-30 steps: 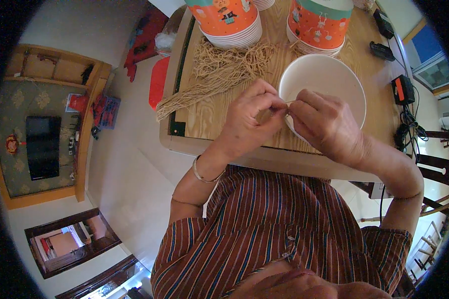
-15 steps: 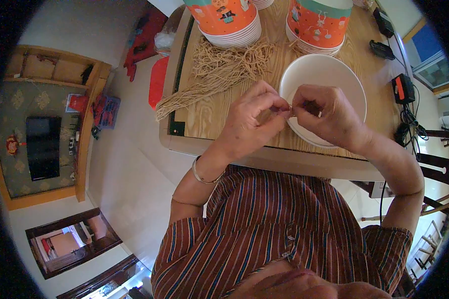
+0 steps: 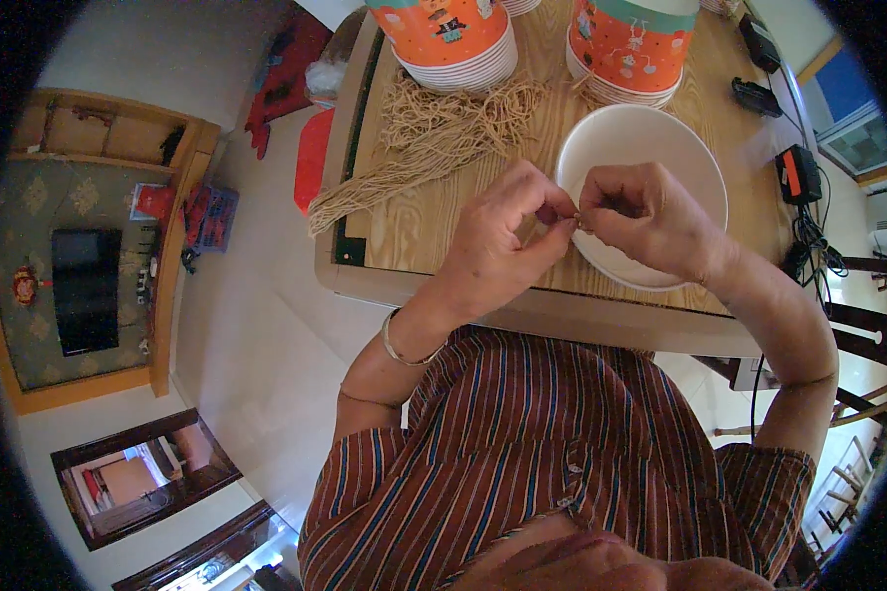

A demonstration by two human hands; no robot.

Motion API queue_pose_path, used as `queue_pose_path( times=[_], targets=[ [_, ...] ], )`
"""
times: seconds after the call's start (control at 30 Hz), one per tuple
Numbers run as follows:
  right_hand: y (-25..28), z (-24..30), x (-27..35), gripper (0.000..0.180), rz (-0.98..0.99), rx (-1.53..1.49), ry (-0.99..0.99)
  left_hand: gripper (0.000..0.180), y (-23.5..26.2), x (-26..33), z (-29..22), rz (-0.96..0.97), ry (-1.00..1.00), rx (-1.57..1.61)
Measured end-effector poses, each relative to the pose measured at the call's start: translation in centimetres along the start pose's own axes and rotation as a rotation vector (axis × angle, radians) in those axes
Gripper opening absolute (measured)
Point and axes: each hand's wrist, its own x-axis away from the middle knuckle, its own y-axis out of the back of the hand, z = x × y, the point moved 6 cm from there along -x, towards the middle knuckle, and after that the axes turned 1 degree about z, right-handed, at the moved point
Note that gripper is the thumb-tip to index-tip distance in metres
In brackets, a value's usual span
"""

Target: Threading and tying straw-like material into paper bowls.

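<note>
L hand (image 3: 503,241) + R hand (image 3: 650,222), ctr frame, fingertips pinched tog. on tiny bit (image 3: 578,220) — too small to ID. White bowl (image 3: 685,148) under R hand, right of ctr. Tan cords (image 3: 414,163) upper ctr-left. Risk: slack pinch drops bit — loose cord ends could tangle.

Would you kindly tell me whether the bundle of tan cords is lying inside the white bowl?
No, the bundle of tan cords lies on the wooden table, to the left of the white bowl.
</note>
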Motion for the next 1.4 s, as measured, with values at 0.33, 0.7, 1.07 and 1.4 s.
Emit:
queue_pose_path(
  times=[0.33, 0.7, 1.07, 1.4],
  targets=[
    [0.1, -0.6, -0.4, 0.01, -0.006, -0.042, -0.042, 0.009, 0.0, 0.2, 0.9, -0.023, 0.003, 0.037],
    [0.1, 2.3, 1.7, 0.017, -0.187, 0.175, 0.353, 0.007, -0.5, 0.6, 2.2, -0.012, 0.122, 0.206],
    [-0.8, 2.8, 2.3, 0.017, -0.243, 0.568, 0.554, 0.008, -0.2, 0.4, 1.7, -0.005, 0.096, 0.171],
    [-1.0, 2.6, 2.4, 0.015, -0.249, 0.606, 0.527, 0.008, -0.2, 0.4, 1.6, -0.008, 0.044, 0.115]
  ],
)
